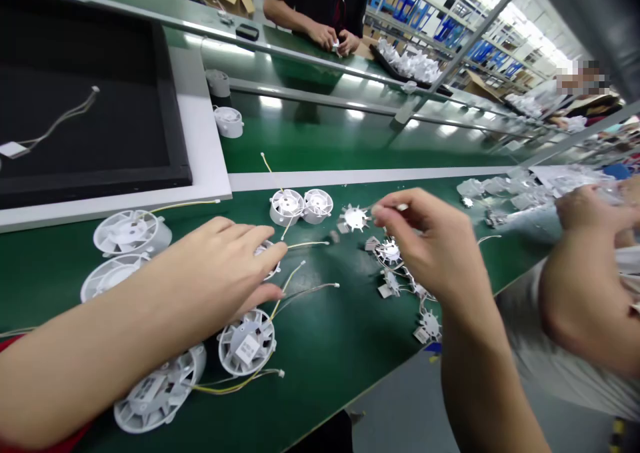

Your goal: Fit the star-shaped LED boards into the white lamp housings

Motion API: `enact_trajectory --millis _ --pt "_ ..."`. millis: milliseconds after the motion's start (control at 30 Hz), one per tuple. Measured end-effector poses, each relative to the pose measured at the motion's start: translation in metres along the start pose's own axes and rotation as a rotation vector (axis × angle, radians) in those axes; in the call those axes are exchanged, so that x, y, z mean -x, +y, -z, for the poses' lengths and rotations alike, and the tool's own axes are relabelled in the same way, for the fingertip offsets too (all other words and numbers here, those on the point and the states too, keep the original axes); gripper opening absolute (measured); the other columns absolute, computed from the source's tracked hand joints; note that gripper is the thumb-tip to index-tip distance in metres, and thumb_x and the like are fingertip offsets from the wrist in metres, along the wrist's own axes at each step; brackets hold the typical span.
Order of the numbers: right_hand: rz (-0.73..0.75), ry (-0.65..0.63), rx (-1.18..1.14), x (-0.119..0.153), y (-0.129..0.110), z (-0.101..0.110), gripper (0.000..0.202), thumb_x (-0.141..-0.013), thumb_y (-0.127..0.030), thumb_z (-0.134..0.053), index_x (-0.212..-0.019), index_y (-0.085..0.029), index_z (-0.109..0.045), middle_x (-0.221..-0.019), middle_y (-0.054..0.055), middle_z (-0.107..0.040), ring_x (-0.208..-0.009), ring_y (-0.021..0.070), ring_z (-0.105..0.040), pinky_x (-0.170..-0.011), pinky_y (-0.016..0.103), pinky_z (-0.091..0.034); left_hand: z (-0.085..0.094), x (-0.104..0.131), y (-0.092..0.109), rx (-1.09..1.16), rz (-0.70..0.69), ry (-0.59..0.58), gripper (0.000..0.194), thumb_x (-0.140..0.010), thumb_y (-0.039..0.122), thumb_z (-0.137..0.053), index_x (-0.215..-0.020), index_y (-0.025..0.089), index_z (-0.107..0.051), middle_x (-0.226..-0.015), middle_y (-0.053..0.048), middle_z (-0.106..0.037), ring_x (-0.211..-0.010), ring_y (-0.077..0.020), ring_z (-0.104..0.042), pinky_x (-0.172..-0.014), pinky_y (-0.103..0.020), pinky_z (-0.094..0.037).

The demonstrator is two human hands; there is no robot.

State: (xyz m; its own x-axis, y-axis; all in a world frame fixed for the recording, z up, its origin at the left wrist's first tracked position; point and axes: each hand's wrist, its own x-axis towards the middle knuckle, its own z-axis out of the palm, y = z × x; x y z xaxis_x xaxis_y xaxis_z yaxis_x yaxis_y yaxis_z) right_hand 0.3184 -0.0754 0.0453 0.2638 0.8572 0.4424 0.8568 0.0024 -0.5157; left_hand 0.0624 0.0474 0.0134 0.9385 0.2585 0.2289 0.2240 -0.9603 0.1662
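Observation:
My left hand (240, 256) reaches over the green table with its fingers spread, above a small white ring-shaped housing that it mostly covers. Thumb and forefinger of my right hand (420, 233) pinch the thin cable of a white star-shaped part (355, 218). Below and beside that hand lie several more star-shaped parts (390, 251) with cables and white tags. Two round white housings (287, 205) touch each other beyond my left hand. Nearer to me rests a housing with a square label (247, 346) and yellow and grey wires.
Larger white housings (133, 233) lie around my left forearm. At the upper left is a black tray (173, 106) with a cable. Across the conveyor (320, 140) a person handles a small part. Another person's arms (585, 266) work over plastic bags at the right.

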Motion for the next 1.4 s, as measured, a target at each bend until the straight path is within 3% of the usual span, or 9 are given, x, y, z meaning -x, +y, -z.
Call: enact_trajectory --millis 100,267,467,667,833,933,1067,1200,1400 --pt "-0.125 0.069 -0.418 -0.011 -0.017 -0.002 0.011 -0.099 -0.022 -0.070 -0.089 -0.021 -0.066 -0.081 -0.002 -0.079 -0.069 0.0137 -0.077 -0.061 0.024 -0.062 0.011 -0.005 0.006 -0.038 0.012 0.067 0.053 -0.100 0.047 -0.067 -0.138 0.010 -0.062 -0.134 -0.022 -0.071 -0.111 -0.0448 -0.072 -0.087 -0.059 -0.061" --pt "-0.184 -0.032 -0.803 -0.024 -0.040 -0.022 0.016 -0.099 -0.031 -0.073 -0.090 -0.021 -0.064 -0.078 -0.002 -0.080 -0.066 0.0141 -0.080 -0.059 0.021 -0.066 0.024 -0.008 0.014 0.378 0.238 0.164 0.076 -0.097 0.057 -0.071 -0.159 0.026 -0.040 -0.156 -0.008 -0.058 -0.132 -0.0323 -0.065 -0.101 -0.043 -0.061" --pt "-0.238 -0.096 -0.981 -0.033 -0.052 -0.036 0.024 -0.093 -0.040 -0.080 -0.090 -0.022 -0.064 -0.081 -0.004 -0.080 -0.066 0.0130 -0.080 -0.057 0.018 -0.064 0.032 -0.012 0.016 0.753 0.270 0.178 0.066 -0.095 0.038 -0.077 -0.154 0.037 -0.047 -0.143 0.000 -0.066 -0.122 -0.0243 -0.069 -0.096 -0.031 -0.062" --pt "-0.307 -0.053 -0.996 -0.035 -0.045 -0.045 0.032 -0.086 -0.044 -0.084 -0.087 -0.022 -0.061 -0.082 -0.002 -0.079 -0.067 0.0153 -0.080 -0.056 0.020 -0.064 0.036 -0.013 0.009 0.981 0.342 0.095 0.062 -0.094 0.027 -0.068 -0.153 0.031 -0.046 -0.127 -0.002 -0.073 -0.110 -0.0188 -0.074 -0.090 -0.026 -0.066" --pt "-0.339 -0.053 -0.930 -0.032 -0.029 -0.054 0.029 -0.089 -0.043 -0.080 -0.093 -0.023 -0.060 -0.086 0.001 -0.079 -0.068 0.0161 -0.079 -0.061 0.026 -0.066 0.037 -0.017 0.005 1.082 0.417 0.096 0.044 -0.088 0.024 -0.069 -0.132 0.030 -0.067 -0.112 0.002 -0.077 -0.093 -0.0148 -0.075 -0.077 -0.020 -0.064" --pt "-0.202 0.066 -0.684 -0.028 -0.021 -0.056 0.027 -0.094 -0.035 -0.072 -0.115 -0.024 -0.060 -0.108 0.009 -0.079 -0.097 0.0237 -0.080 -0.082 0.039 -0.068 0.039 -0.021 0.001 1.167 0.455 0.098 0.036 -0.082 0.023 -0.071 -0.118 0.024 -0.073 -0.105 0.002 -0.079 -0.091 -0.0145 -0.075 -0.076 -0.019 -0.064" --pt "0.186 0.263 -0.249 -0.019 -0.023 -0.051 0.031 -0.098 -0.027 -0.065 -0.128 -0.026 -0.063 -0.142 0.015 -0.065 -0.141 0.0352 -0.058 -0.116 0.060 -0.048 0.039 -0.021 -0.005 1.237 0.488 0.100 0.042 -0.077 0.024 -0.078 -0.119 0.022 -0.074 -0.112 -0.001 -0.081 -0.100 -0.0181 -0.077 -0.081 -0.022 -0.066" --pt "0.468 0.132 -0.134 -0.012 -0.037 -0.047 0.017 -0.095 -0.031 -0.068 -0.111 -0.027 -0.069 -0.130 0.012 -0.071 -0.136 0.0371 -0.061 -0.116 0.062 -0.046 0.040 -0.021 -0.005 1.213 0.491 0.071 0.045 -0.080 0.026 -0.076 -0.124 0.021 -0.074 -0.117 -0.006 -0.080 -0.110 -0.0273 -0.077 -0.081 -0.031 -0.068" --pt "0.482 0.019 -0.130 -0.010 -0.048 -0.052 0.003 -0.097 -0.025 -0.069 -0.100 -0.024 -0.070 -0.127 0.011 -0.075 -0.126 0.0300 -0.067 -0.108 0.052 -0.053 0.041 -0.019 0.000 1.016 0.469 0.011 0.043 -0.089 0.039 -0.067 -0.128 0.024 -0.075 -0.089 -0.003 -0.077 -0.073 -0.0222 -0.072 -0.057 -0.030 -0.060"
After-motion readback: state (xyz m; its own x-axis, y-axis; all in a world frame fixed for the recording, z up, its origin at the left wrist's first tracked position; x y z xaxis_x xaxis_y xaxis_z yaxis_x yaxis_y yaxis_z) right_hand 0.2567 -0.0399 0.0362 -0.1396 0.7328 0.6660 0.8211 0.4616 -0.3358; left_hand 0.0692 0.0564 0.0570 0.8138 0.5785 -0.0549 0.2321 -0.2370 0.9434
